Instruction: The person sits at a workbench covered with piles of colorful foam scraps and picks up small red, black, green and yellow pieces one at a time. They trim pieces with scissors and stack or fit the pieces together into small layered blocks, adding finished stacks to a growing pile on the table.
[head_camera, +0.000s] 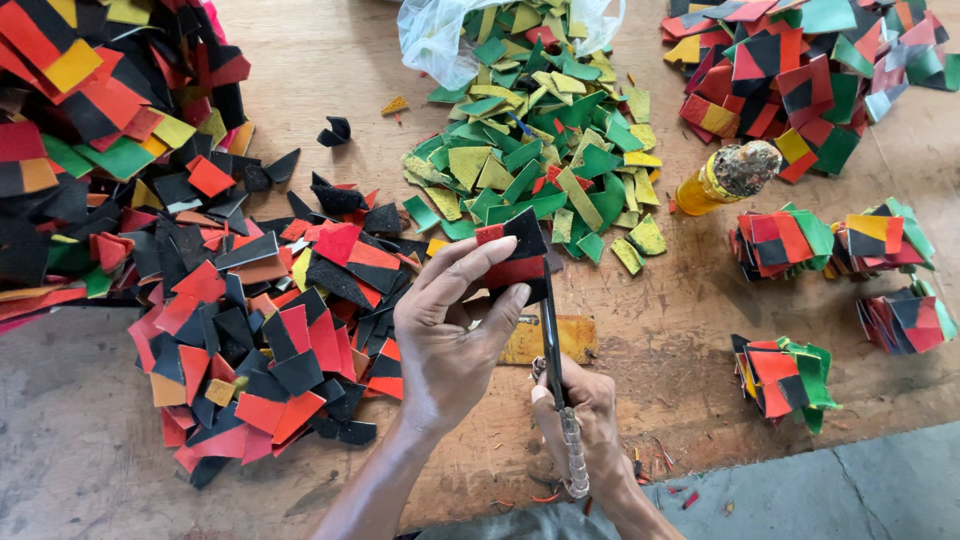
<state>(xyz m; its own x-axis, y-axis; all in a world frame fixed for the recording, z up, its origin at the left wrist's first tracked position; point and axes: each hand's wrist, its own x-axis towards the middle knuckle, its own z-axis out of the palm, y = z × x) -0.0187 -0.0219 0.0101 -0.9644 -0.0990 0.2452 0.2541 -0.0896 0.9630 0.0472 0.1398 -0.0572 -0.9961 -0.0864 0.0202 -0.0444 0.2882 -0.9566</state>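
My left hand (450, 320) pinches a small stack of red and black leather-like pieces (516, 252) between thumb and fingers, just above the table. My right hand (590, 420) grips a thin tool with a dark blade and a wrapped handle (556, 360); its blade runs up against the right edge of the held pieces. A flat yellow block (575, 338) lies on the table under both hands.
A red and black scrap pile (260, 320) lies left, a mixed heap (90, 110) at far left. Green and yellow scraps (530, 150) spill from a plastic bag (440, 35). A yellow bottle (715, 180) and several assembled stacks (785, 240) sit right.
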